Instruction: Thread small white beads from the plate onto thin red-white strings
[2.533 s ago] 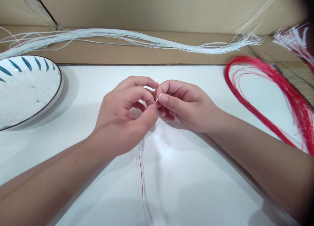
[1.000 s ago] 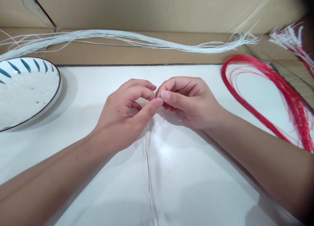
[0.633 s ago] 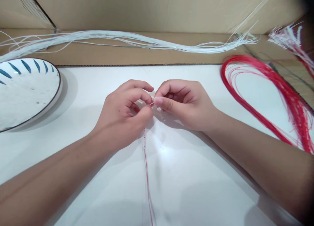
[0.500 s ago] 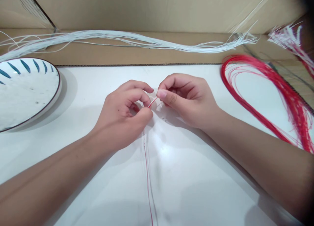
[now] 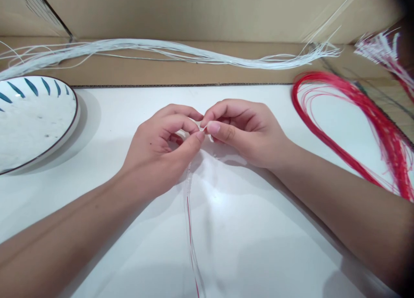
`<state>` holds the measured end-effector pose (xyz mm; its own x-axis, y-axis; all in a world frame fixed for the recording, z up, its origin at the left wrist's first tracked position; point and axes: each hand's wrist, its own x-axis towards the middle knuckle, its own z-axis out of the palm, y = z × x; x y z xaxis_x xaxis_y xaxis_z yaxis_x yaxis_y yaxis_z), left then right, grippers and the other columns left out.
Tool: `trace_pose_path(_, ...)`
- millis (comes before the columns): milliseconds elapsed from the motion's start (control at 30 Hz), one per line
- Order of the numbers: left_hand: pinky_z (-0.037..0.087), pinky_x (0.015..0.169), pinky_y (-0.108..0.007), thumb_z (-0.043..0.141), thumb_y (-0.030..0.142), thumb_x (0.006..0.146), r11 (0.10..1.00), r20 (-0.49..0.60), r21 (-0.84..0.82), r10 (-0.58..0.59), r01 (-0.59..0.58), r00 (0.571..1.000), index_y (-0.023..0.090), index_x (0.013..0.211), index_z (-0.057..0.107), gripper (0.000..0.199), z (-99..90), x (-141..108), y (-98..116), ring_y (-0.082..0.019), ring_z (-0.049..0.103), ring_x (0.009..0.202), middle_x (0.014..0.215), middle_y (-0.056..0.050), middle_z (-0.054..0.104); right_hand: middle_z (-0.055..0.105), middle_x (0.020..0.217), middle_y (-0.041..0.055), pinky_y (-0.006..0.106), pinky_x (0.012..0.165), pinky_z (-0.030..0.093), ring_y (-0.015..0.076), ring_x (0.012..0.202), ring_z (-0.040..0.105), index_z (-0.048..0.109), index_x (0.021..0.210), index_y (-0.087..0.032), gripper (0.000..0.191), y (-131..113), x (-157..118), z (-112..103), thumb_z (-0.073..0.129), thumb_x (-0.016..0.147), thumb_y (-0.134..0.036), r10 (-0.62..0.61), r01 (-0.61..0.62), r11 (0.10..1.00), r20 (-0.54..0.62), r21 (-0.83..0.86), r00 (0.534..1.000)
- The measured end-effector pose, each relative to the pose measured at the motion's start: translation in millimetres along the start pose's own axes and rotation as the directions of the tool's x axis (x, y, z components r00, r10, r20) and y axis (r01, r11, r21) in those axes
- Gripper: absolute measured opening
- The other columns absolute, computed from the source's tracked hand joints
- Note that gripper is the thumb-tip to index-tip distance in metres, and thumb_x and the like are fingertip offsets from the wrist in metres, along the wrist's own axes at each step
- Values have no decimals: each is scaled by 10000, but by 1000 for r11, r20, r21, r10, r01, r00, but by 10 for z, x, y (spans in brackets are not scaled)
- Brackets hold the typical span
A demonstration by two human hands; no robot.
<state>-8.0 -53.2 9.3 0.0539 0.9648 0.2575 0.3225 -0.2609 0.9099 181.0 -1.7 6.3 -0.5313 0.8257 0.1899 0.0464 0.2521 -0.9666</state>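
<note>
Between my two hands a short bit of red and white cord shows, pinched at the fingertips. My left hand has thumb and index finger pressed together on it. My right hand grips it from the other side, thumb against index finger, and the fingertips of both hands nearly meet. Below my left hand the thin red and white cord hangs down toward the near edge, with a clear, bead-like stretch near the top. What lies inside the fingers is hidden.
A white plate with blue leaf marks holds tiny pale bits at the left. A looped bundle of red cord lies at the right. White cords stretch along the cardboard behind the white tabletop.
My left thumb has moved up and right, closer to my right fingertips. The cord showing between the hands is shorter, and its hanging part has shifted slightly left.
</note>
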Motion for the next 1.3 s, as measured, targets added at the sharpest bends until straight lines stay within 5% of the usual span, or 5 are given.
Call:
trace_pose_path(200,462,503,-268,781,291,799,1000,-104,20,2,0,995,259,668,743,140,-8,9,-25,-223,675,924,1019,-42,749,678,906,20,227,572,436,90,669,544,733,936,-175,124,-24,75,-343,687,831,-126,78,75,945,445,-317,892)
trace_pose_path(333,461,489,-280,755,269,808,999,-70,43,14,-11,997,256,653,721,160,-17,9,-28,-219,688,886,1019,-33,744,707,1028,27,231,616,455,78,668,545,758,972,-193,189,-96,87,-398,656,840,-104,107,158,893,541,-421,834)
trace_pose_path(600,471,483,-258,763,240,816,1000,-69,17,3,-2,998,250,655,713,169,-8,-8,-24,-200,699,885,1033,-18,737,709,917,32,232,640,476,102,726,606,742,867,-163,93,-46,71,-311,669,850,-107,50,155,919,498,-363,866)
trace_pose_path(800,551,582,-266,766,232,845,997,-58,-72,26,-30,998,263,702,721,153,-5,-35,-19,-205,717,962,1084,-7,749,695,774,24,254,659,548,116,706,638,713,852,-152,136,37,54,-129,774,877,-270,97,-129,974,172,184,980)
trace_pose_path(1300,536,550,-225,716,176,854,989,-8,-23,144,-144,990,217,685,669,180,-4,-52,-5,-162,728,886,1099,-10,767,703,706,-14,187,646,605,67,632,652,778,807,-169,198,-11,50,-29,898,759,-318,209,-252,842,142,477,967)
